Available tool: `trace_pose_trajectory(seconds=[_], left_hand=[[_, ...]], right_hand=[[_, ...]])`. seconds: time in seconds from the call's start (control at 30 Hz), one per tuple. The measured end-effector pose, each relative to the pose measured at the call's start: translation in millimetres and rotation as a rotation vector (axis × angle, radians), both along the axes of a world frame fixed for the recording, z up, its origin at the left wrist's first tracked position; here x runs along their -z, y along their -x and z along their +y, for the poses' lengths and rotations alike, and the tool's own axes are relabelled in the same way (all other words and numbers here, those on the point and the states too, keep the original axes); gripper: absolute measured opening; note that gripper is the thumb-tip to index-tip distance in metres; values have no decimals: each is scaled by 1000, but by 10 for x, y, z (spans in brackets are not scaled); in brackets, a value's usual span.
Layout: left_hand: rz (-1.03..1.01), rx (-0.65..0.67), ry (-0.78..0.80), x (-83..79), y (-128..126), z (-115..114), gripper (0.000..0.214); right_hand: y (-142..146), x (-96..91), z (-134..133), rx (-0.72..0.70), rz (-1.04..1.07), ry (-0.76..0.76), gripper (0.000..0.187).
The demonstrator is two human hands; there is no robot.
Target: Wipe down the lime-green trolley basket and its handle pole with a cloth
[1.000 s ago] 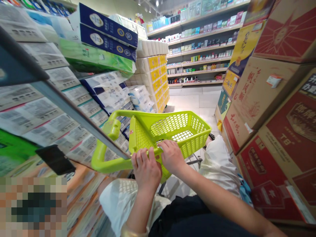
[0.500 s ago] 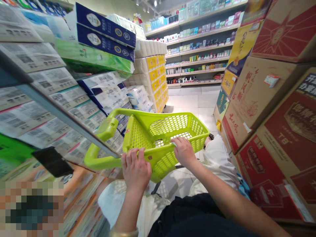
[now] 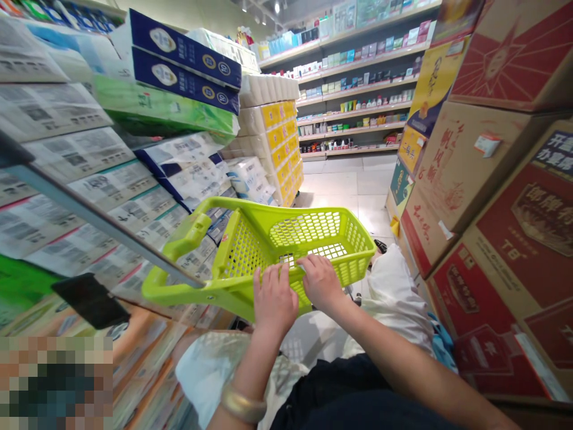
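A lime-green shopping cart [image 3: 235,294] stands across in front of me, its handle to the left and its basket to the right. The basket has slotted walls, and I see nothing lying in it. My left hand [image 3: 276,300] rests over the near rim with its fingers curled onto it; a gold-coloured bangle [image 3: 244,406] circles that wrist. Close beside it, my right hand [image 3: 320,282] grips the same rim, its fingertips bent over toward the inside. Both thumbs are partly hidden. A grey metal pole [image 3: 105,218] slants down to the cart's handle end.
Stacked paper packs [image 3: 58,110] line the left side, with toilet-roll packs [image 3: 280,143] farther on. Tall cardboard boxes [image 3: 465,161] crowd the right. Shelves of small bottles and cartons [image 3: 353,107] close the back. A tiled floor [image 3: 340,182] runs between. A dark flat device [image 3: 92,300] hangs at lower left.
My left hand has slid rightward along the near rim, nearer my right hand. The right hand has shifted slightly left. The cart has moved a little left in view.
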State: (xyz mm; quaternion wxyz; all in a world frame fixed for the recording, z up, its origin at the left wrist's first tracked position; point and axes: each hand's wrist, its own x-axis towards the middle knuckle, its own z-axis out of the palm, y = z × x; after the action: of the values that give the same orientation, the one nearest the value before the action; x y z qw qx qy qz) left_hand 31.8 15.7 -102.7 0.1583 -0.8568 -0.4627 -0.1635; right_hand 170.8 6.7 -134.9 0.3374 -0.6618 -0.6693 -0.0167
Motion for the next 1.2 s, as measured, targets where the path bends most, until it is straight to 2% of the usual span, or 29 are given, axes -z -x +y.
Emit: trace_pose_trajectory(seconds=[0.13, 0.3, 0.4, 0.6, 0.73, 0.93, 1.07, 1.2], left_hand=[[44, -50, 6, 83, -7, 3, 54], [52, -65, 0, 85, 19, 1, 57], [58, -83, -9, 91, -2, -14, 58], [76, -107, -27, 132, 13, -30, 56], [63, -107, -28, 143, 63, -30, 57], [69, -120, -48, 163, 60, -49, 56], [79, -140, -60, 198, 32, -61, 55], [85, -155, -70, 220, 38, -58, 50]], right_hand=[[-176, 54, -51, 28, 5, 11, 37], [-395, 108, -115, 124, 20, -3, 37], [-268, 106, -94, 134, 25, -22, 36], [194, 101, -19, -6, 30, -100, 37], [97, 137, -69, -57, 9, -94, 39], [-178, 183, -180, 42, 14, -83, 40], [-18, 160, -141, 88, 22, -93, 37], [245, 110, -59, -7, 27, -115, 37]])
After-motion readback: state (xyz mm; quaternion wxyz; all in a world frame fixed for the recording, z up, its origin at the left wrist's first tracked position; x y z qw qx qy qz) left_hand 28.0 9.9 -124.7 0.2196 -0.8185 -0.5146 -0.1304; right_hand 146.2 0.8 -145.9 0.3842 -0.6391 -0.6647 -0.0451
